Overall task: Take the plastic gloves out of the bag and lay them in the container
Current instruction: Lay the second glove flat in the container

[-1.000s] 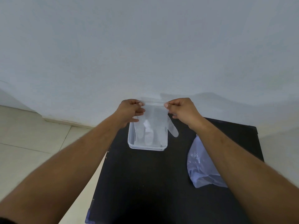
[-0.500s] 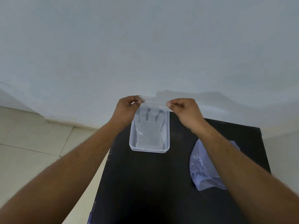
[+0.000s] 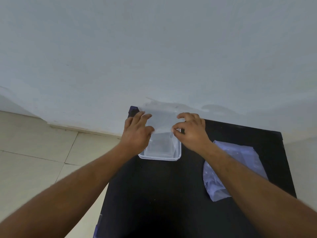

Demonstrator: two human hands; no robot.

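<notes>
A clear plastic glove (image 3: 163, 120) lies over the clear rectangular container (image 3: 159, 158) at the far edge of the black table (image 3: 154, 194). The glove's upper part spills past the container's far rim against the wall. My left hand (image 3: 137, 133) rests on the glove's left edge with its fingers spread. At the glove's right edge, the thumb and a finger of my right hand (image 3: 192, 133) are pinched on the film. The crumpled translucent bag (image 3: 240, 160) lies on the table to the right, partly hidden under my right forearm.
A pale wall rises directly behind the table. Beige floor tiles (image 3: 34, 152) lie to the left, below the table's left edge. A dark blue corner piece (image 3: 133, 110) sticks out just beyond my left hand.
Both hands have dropped from above the container to its rim, and the glove has gone down into it. My left fingers have spread apart. The view has tilted downward.
</notes>
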